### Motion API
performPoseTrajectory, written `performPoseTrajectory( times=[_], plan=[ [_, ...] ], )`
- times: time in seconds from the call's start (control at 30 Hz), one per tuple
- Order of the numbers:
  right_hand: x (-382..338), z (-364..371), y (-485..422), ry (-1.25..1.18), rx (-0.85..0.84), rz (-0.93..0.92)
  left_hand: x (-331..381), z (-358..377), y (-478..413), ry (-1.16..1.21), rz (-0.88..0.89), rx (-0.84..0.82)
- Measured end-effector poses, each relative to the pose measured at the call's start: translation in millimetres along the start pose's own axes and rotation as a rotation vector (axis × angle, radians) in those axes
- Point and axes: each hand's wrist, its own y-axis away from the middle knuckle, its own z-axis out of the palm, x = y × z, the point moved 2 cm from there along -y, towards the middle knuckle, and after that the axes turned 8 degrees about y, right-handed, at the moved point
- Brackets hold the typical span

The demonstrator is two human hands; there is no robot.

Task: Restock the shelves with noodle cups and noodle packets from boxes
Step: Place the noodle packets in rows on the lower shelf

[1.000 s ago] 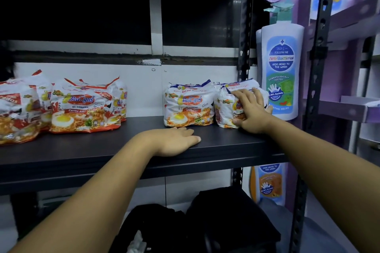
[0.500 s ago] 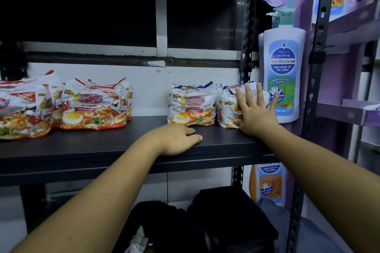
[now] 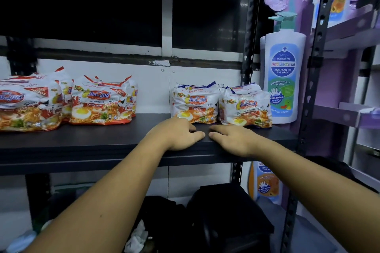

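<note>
The fingers (image 3: pixel 221 129) of the right hand (image 3: pixel 234 139) lie relaxed and hold nothing. Half a second ago they were spread against the white noodle packet with blue edge (image 3: pixel 245 107); now this hand rests on the black metal shelf (image 3: pixel 82 141), apart from that packet. The left hand (image 3: pixel 176 133) rests just beside it as before, loosely curled and empty, the thumbs almost meeting. A second blue-edged noodle packet (image 3: pixel 195 102) stands just behind the left hand, red-edged noodle packets (image 3: pixel 100 102) further left, a tall white pump bottle (image 3: pixel 284 76) at the right.
</note>
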Motion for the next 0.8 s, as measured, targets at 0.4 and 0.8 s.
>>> performPoseTrajectory(
  times=[0.4,0.8],
  plan=[
    [-2,13,8,0.138,0.116,0.049,8,1,39,-0.209,0.096,0.296],
    [-66,59,121,-0.291,0.314,-0.149,-32,58,170,0.300,0.322,0.485]
  ],
)
